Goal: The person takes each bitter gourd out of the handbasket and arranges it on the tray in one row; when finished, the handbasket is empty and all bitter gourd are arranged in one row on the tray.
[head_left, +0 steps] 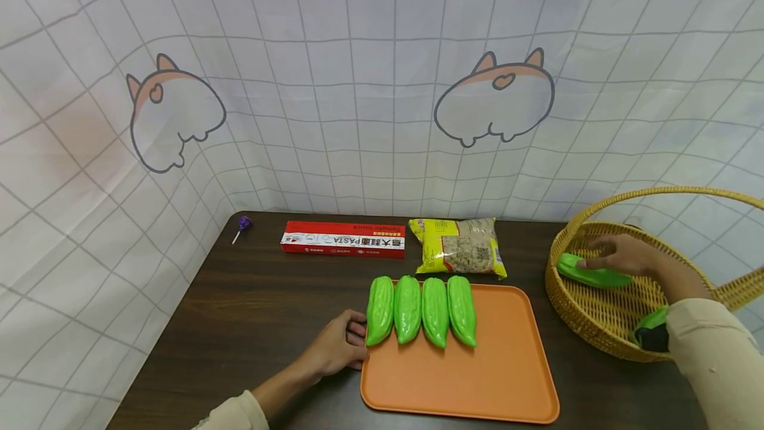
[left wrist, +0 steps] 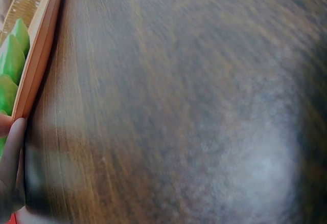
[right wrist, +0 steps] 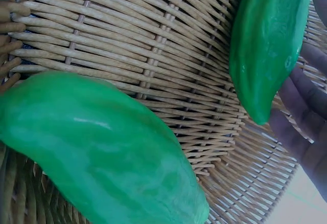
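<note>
Several green bitter melons point(head_left: 408, 310) lie side by side along the far left part of an orange tray point(head_left: 459, 383). My left hand point(head_left: 339, 345) pinches the tray's left rim, thumb on top and fingers against the outer side. At the right, my right hand point(head_left: 623, 256) reaches into a wicker basket point(head_left: 561, 294). Its fingers lie relaxed alongside one green bitter melon point(right wrist: 268, 45), and the fingertips look to be at its edge. A second bitter melon point(right wrist: 97, 147) sits in the basket, partly hidden by my right sleeve in the head view.
Behind the tray lies a yellow plastic food bag point(head_left: 459, 247). Left of it is a red pasta box point(head_left: 343, 239), and a purple lollipop point(head_left: 243, 224) lies at the far left corner. The basket's tall handle point(head_left: 650, 191) arches over my right arm. A gridded white curtain point(head_left: 358, 85) hangs behind the table.
</note>
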The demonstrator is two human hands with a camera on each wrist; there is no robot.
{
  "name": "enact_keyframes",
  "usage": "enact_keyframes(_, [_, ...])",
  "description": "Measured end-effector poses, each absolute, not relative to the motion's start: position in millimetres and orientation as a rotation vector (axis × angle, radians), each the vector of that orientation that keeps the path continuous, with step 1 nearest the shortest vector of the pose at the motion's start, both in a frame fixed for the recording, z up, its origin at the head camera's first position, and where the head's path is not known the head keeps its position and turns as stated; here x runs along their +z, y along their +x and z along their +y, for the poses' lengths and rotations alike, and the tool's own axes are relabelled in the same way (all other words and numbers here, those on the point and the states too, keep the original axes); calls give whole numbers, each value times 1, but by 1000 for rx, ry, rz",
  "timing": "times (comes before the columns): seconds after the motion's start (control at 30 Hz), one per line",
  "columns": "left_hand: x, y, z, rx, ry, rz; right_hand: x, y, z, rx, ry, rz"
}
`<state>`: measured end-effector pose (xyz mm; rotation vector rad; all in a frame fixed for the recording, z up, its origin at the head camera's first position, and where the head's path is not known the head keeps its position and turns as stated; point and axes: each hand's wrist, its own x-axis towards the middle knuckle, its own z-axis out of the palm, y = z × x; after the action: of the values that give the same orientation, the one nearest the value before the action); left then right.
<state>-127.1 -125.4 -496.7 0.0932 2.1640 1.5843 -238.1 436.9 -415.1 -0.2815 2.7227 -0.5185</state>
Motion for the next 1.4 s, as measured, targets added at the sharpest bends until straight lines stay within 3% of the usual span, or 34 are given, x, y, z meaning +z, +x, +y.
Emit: enact_keyframes(1.4, [-497, -128, -125, 1590, 88, 2157, -416, -241, 429, -529, -455, 2638])
